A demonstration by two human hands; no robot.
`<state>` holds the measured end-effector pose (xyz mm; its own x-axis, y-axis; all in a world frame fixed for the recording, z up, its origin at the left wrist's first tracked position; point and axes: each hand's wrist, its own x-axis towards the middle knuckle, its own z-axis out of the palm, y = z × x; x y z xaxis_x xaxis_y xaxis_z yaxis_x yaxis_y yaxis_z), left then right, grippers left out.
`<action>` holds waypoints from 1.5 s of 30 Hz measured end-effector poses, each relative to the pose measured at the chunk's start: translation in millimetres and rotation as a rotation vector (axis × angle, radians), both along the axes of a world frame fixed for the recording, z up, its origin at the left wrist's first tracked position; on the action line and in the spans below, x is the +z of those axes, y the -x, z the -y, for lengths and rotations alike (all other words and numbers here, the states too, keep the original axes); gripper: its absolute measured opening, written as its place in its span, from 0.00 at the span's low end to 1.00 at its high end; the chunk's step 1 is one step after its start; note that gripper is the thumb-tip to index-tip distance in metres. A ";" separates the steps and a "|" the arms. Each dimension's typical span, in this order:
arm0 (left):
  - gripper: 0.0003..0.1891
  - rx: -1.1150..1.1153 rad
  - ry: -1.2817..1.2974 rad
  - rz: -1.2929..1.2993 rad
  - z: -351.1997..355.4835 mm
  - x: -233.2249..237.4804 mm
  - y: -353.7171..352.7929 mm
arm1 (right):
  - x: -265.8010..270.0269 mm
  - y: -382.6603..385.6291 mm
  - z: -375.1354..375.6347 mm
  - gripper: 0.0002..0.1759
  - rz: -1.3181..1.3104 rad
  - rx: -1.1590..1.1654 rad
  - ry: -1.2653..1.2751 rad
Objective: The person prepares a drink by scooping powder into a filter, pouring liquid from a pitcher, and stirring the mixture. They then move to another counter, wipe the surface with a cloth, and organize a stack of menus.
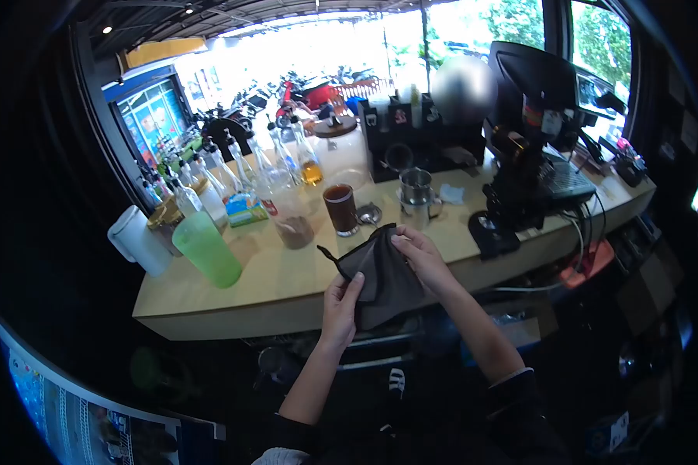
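Note:
A dark grey cloth (384, 275) with a black hem and a small black loop hangs between my hands, in front of the counter edge. My left hand (340, 311) pinches its left side below the loop. Up at the top right corner, my right hand (423, 260) has its thumb and fingers closed on the fabric. Just beyond the cloth stands a glass of dark brown drink (340, 211) beside a small round metal piece (369, 214). To their right, a metal drip filter (416, 186) rests on top of a clear mug (420, 212).
On the wooden counter (244, 298) stand a green pitcher (207, 249), a white jug (141, 242), a clear bottle with brown contents (288, 217) and several pour-spout bottles. A lidded jar (340, 151) is behind. A black machine (520, 174) and a monitor (531, 81) occupy the right.

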<state>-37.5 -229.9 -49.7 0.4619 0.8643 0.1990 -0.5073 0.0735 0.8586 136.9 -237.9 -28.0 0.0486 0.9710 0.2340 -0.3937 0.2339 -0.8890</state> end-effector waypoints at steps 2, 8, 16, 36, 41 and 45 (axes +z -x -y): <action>0.13 0.106 -0.018 -0.018 14.1 -11.4 1.1 | -16.3 0.5 19.8 0.09 -0.005 -0.038 0.042; 0.11 0.169 -0.096 0.007 51.6 -40.4 -19.9 | -39.4 5.1 96.7 0.18 0.423 -0.563 -0.044; 0.12 -0.104 -0.209 -0.155 106.5 -48.8 -72.3 | -63.3 -20.8 174.3 0.18 0.265 -0.419 0.097; 0.08 -0.383 -0.264 0.023 247.1 -47.2 -400.1 | -19.4 -288.0 484.0 0.10 0.222 -1.373 -0.019; 0.08 -0.519 -0.315 -0.065 290.2 -53.3 -468.7 | -20.6 -328.5 539.5 0.06 0.216 -1.504 0.053; 0.20 -0.452 -0.481 -0.143 338.6 -63.6 -523.9 | -21.3 -361.1 561.9 0.05 0.537 -1.614 0.129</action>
